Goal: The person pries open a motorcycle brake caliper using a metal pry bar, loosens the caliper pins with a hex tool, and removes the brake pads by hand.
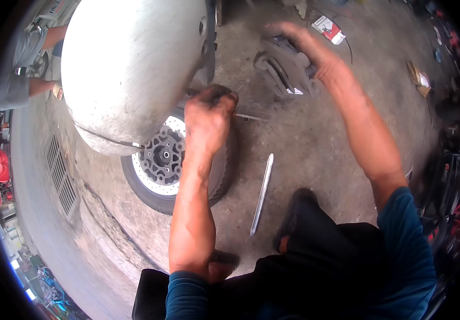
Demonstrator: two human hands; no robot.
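My left hand (210, 114) is closed in a fist beside the lower edge of a large white rounded body panel (128, 69). What it grips is mostly hidden; a thin metal rod (251, 117) shows just to its right. Beneath that forearm, a wheel with a black tyre and a drilled brake disc (166, 154) lies flat on the floor. My right hand (299, 45), smeared by motion, is over a dark grey, curved plastic-looking part (283, 66); whether it grips this part is unclear. A long silver metal bar (262, 194) lies on the concrete between my arms.
Upper right, a red and white box (328, 30) lies near a thin cable, with a small brown carton (418, 78) farther right. Dark and red parts crowd the right edge. A floor grate (61, 173) is at left, below another person's leg (42, 87).
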